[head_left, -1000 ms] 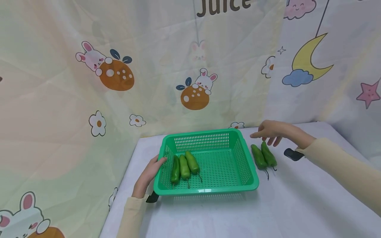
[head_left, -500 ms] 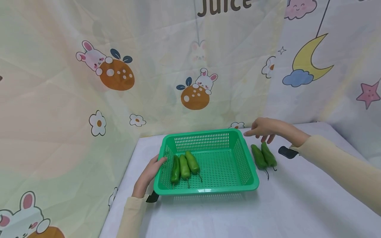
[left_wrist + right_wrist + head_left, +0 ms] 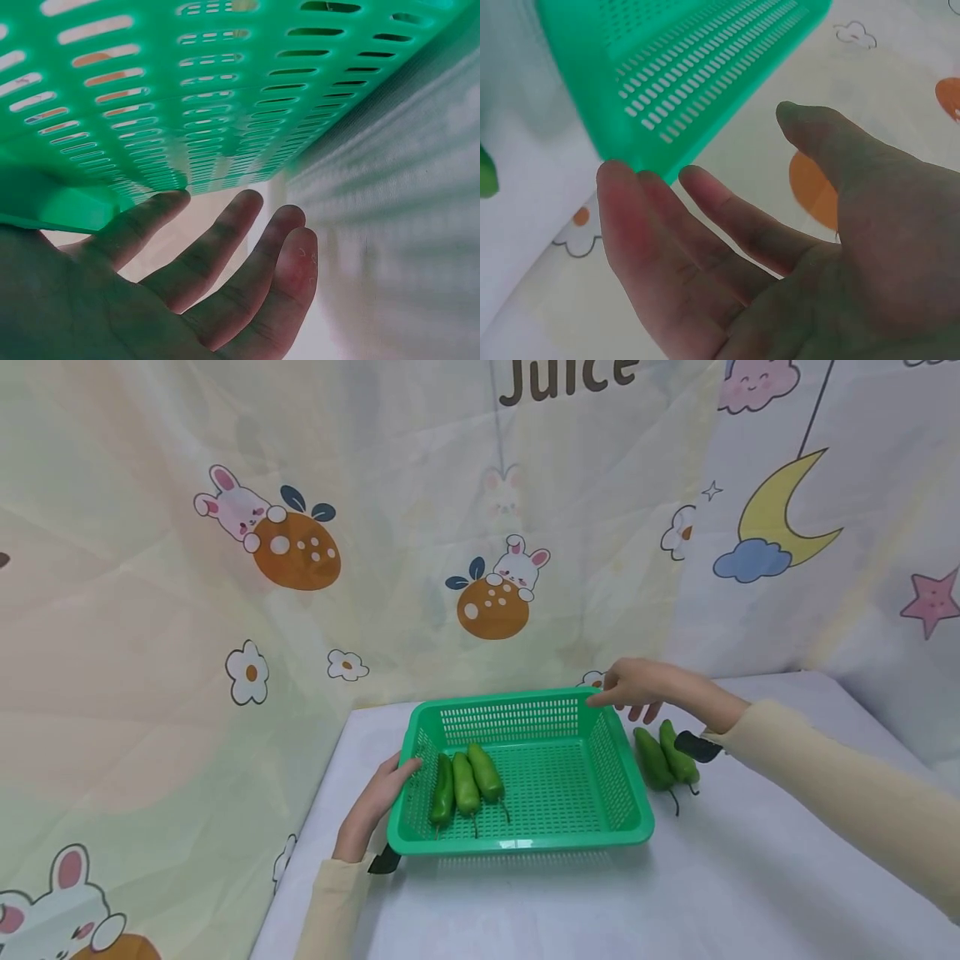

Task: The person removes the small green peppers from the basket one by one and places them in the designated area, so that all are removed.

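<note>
A green plastic basket (image 3: 525,842) holds three green chili peppers (image 3: 466,785) side by side at its left end. My left hand (image 3: 379,793) grips the basket's left rim, thumb over the edge. In the left wrist view its fingers (image 3: 206,274) extend along the outside of the slotted wall. My right hand (image 3: 637,682) hangs at the basket's far right corner, fingers loosely bent and holding nothing. The right wrist view shows its fingertips (image 3: 619,176) overlapping that corner, thumb spread apart. Outside the right wall, two more green chili peppers (image 3: 654,762) lie on the table.
A white-covered table (image 3: 510,910) bears the basket. Right behind it rises a cloth backdrop (image 3: 405,568) printed with rabbits, oranges, flowers and a moon. A dark strap piece (image 3: 697,747) sticks out below the right wrist, overlapping the loose peppers' area in the head view.
My right hand has moved left, from above the two loose peppers to the basket's far right corner. The left hand, basket and peppers have stayed in place.
</note>
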`<state>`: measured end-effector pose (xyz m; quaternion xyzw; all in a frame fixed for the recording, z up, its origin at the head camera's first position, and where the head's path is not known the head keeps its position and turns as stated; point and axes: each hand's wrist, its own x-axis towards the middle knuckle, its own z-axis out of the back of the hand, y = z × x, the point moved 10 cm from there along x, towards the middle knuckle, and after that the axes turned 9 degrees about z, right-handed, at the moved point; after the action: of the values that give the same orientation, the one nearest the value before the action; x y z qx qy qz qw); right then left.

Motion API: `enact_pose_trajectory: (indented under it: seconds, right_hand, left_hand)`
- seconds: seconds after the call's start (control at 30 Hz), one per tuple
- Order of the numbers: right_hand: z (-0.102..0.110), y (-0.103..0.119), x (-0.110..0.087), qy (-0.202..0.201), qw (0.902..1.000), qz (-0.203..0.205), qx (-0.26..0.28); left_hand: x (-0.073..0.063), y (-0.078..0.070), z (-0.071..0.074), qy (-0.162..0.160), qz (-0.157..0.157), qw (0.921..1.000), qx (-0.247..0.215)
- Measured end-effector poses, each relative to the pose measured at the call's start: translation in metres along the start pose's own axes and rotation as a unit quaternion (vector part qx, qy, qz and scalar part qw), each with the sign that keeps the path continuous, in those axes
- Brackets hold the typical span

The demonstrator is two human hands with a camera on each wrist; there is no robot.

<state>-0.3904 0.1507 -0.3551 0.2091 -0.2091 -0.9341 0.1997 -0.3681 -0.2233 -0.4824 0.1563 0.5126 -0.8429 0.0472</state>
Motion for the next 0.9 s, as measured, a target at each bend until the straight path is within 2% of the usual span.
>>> enact_pose_trajectory:
  seconds: [0.07,0.17,0.2,0.3,0.4,0.67,0.9]
  right_hand:
    - [-0.002,0.006,0.002,0.002,1.0000,0.004,0.000]
    - [-0.004,0.013,0.007,0.003,1.0000,0.006,0.002]
    - [-0.005,0.014,0.009,0.003,1.0000,0.007,0.001]
    - [-0.009,0.020,0.014,0.005,0.9999,0.010,-0.002]
    - [-0.013,0.025,0.018,0.007,0.9999,0.013,-0.005]
    - [-0.028,0.035,0.027,0.003,0.9999,0.011,-0.004]
    - [-0.045,0.043,0.036,0.012,0.9994,0.024,0.021]
  left_hand:
    - [-0.008,-0.009,-0.001,0.006,-0.007,1.0000,0.002]
    - [-0.008,-0.009,-0.001,0.008,-0.010,0.9999,0.000]
    - [-0.008,-0.009,0.000,0.008,-0.013,0.9999,0.000]
    - [0.004,0.004,0.000,0.003,-0.007,1.0000,-0.003]
    - [0.003,0.003,0.000,0.005,0.000,1.0000,-0.004]
    - [-0.021,-0.023,0.000,0.020,0.000,0.9998,-0.003]
    - [-0.024,-0.026,0.000,0.018,-0.002,0.9998,-0.004]
